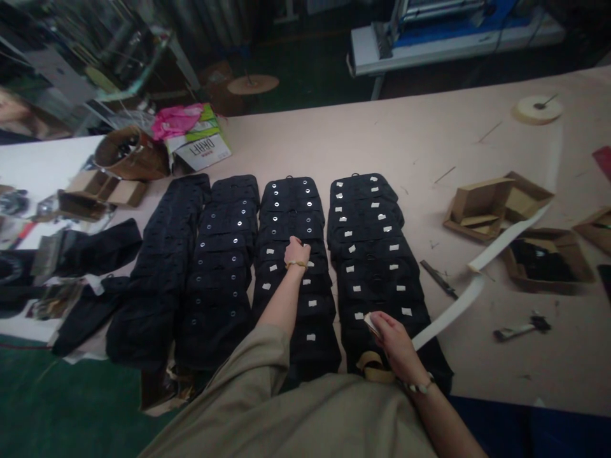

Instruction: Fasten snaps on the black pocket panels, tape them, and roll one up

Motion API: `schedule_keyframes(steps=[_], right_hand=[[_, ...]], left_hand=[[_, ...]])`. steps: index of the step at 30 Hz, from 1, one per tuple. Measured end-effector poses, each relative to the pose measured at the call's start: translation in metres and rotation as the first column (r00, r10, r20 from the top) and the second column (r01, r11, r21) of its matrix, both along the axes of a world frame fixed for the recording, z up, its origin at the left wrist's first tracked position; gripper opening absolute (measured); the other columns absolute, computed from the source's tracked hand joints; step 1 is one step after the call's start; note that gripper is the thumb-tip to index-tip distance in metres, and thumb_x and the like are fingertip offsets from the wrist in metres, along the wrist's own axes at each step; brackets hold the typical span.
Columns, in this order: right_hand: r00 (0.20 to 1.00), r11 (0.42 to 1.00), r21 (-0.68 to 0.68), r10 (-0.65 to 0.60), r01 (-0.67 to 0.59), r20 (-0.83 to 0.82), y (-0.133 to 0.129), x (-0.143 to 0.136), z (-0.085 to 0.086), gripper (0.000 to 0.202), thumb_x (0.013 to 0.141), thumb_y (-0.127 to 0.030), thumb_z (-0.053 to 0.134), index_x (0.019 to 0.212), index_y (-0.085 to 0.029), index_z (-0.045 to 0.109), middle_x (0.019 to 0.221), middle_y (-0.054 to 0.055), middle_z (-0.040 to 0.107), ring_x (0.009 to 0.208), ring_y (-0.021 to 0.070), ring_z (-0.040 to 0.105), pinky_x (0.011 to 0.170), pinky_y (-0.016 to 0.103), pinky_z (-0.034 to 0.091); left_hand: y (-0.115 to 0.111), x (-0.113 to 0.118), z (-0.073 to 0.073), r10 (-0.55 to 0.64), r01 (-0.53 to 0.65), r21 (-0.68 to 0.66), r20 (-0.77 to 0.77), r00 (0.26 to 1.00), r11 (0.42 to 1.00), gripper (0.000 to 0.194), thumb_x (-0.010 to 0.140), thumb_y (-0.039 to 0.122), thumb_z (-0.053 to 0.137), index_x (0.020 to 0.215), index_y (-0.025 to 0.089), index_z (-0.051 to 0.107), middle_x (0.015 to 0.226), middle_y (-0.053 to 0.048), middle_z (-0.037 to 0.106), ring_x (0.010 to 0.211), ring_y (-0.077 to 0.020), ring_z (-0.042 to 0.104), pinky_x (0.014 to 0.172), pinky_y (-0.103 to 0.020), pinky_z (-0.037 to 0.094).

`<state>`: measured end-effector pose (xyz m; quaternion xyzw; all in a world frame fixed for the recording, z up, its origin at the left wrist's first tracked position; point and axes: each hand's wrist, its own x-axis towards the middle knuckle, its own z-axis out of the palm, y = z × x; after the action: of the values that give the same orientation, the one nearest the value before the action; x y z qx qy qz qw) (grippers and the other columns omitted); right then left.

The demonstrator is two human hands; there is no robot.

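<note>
Overlapping black fabric pieces lie in several columns on the table. My left hand reaches onto the third column, its fingers bent and pressed together near a row between metal rings and white stickers; anything under the fingertips is hidden. My right hand pinches a small pale piece over the lower part of the right column, which bears two lines of white stickers. A long white strip runs from beside my right hand up to a roll.
Cardboard boxes and a metal tool are on the right. A dark blade-like tool lies beside the right column. At the left stand a brown bin and a printed box. Part of a person shows at the far left.
</note>
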<state>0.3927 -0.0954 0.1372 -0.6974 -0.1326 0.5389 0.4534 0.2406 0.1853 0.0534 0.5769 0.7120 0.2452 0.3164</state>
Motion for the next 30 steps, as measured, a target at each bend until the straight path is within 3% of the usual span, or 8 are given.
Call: schedule_keyframes(steps=[3, 6, 9, 12, 16, 18, 23, 30], right_hand=[[0.998, 0.999, 0.013, -0.048, 0.049, -0.039, -0.001, 0.001, 0.003, 0.033, 0.063, -0.049, 0.072, 0.076, -0.019, 0.066, 0.076, 0.007, 0.067, 0.069, 0.0210, 0.060, 0.054, 0.027, 0.044], [0.989, 0.995, 0.057, -0.069, 0.076, -0.128, -0.004, 0.002, 0.001, 0.031, 0.060, -0.044, 0.076, 0.078, -0.019, 0.067, 0.075, 0.005, 0.067, 0.067, 0.0191, 0.059, 0.058, 0.028, 0.046], [0.994, 0.988, 0.156, 0.025, -0.008, -0.108, -0.007, 0.001, 0.001, 0.037, 0.065, -0.047, 0.079, 0.087, -0.017, 0.072, 0.082, 0.006, 0.069, 0.072, 0.0190, 0.059, 0.066, 0.029, 0.047], [0.987, 0.977, 0.169, 0.111, -0.129, 0.113, -0.007, 0.001, 0.005, 0.043, 0.071, -0.056, 0.076, 0.086, -0.016, 0.072, 0.077, 0.005, 0.067, 0.072, 0.0188, 0.056, 0.066, 0.029, 0.043], [0.908, 0.978, 0.088, 0.142, -0.191, 0.394, -0.007, 0.005, 0.013, 0.049, 0.074, -0.064, 0.070, 0.062, -0.019, 0.055, 0.055, -0.003, 0.046, 0.055, 0.0131, 0.039, 0.054, 0.027, 0.031], [0.879, 0.968, 0.115, 0.150, -0.225, 0.453, -0.008, 0.006, 0.013, 0.051, 0.079, -0.065, 0.065, 0.060, -0.020, 0.050, 0.054, -0.003, 0.043, 0.055, 0.0133, 0.038, 0.054, 0.027, 0.030], [0.839, 0.913, 0.185, 0.235, -0.364, 0.491, -0.013, 0.004, 0.007, 0.039, 0.093, -0.054, 0.051, 0.084, -0.019, 0.066, 0.079, 0.004, 0.067, 0.076, 0.0203, 0.061, 0.070, 0.030, 0.043], [0.721, 0.900, 0.088, 0.279, -0.426, 0.635, -0.016, 0.003, 0.015, 0.030, 0.090, -0.042, 0.050, 0.081, -0.020, 0.068, 0.078, 0.004, 0.067, 0.074, 0.0205, 0.060, 0.068, 0.031, 0.039]], left_hand=[[-0.012, -0.003, 0.000, -0.188, 0.196, 0.149, -0.068, 0.980, 0.969, 0.046, 0.082, 0.029, 0.067, 0.127, 0.023, 0.060, 0.134, -0.016, 0.061, 0.133, -0.0311, 0.050, 0.112, -0.047, 0.034], [-0.023, -0.003, -0.004, -0.450, 0.502, 0.221, -0.248, 0.858, 0.836, 0.058, 0.088, 0.033, 0.063, 0.143, 0.021, 0.050, 0.154, -0.015, 0.044, 0.150, -0.0306, 0.026, 0.123, -0.054, 0.010], [-0.033, 0.004, 0.005, -0.469, 0.535, 0.206, -0.296, 0.832, 0.819, 0.059, 0.090, 0.034, 0.060, 0.146, 0.018, 0.048, 0.160, -0.017, 0.034, 0.154, -0.0333, 0.013, 0.121, -0.061, 0.000], [-0.059, 0.016, 0.028, -0.578, 0.566, 0.226, -0.016, 0.816, 0.793, 0.048, 0.092, 0.033, 0.058, 0.139, 0.018, 0.058, 0.154, -0.017, 0.044, 0.149, -0.0325, 0.029, 0.121, -0.054, 0.022], [-0.122, 0.022, 0.060, -0.670, 0.848, 0.090, 0.659, 0.342, 0.522, 0.042, 0.088, 0.043, 0.067, 0.121, 0.018, 0.069, 0.113, -0.012, 0.073, 0.100, -0.0235, 0.070, 0.092, -0.037, 0.055], [-0.151, 0.019, 0.070, -0.564, 0.880, 0.050, 0.785, 0.258, 0.472, 0.042, 0.076, 0.042, 0.079, 0.108, 0.015, 0.073, 0.092, -0.008, 0.075, 0.082, -0.0195, 0.071, 0.079, -0.032, 0.057], [-0.181, 0.013, 0.074, -0.557, 0.795, 0.033, 0.731, 0.394, 0.605, 0.028, 0.077, 0.037, 0.078, 0.093, 0.015, 0.073, 0.083, -0.005, 0.073, 0.073, -0.0152, 0.068, 0.071, -0.027, 0.055], [-0.192, 0.012, 0.085, -0.811, 0.807, 0.159, 0.272, 0.519, 0.569, 0.012, 0.087, 0.028, 0.067, 0.093, 0.021, 0.075, 0.088, -0.003, 0.073, 0.081, -0.0168, 0.068, 0.077, -0.029, 0.054]])
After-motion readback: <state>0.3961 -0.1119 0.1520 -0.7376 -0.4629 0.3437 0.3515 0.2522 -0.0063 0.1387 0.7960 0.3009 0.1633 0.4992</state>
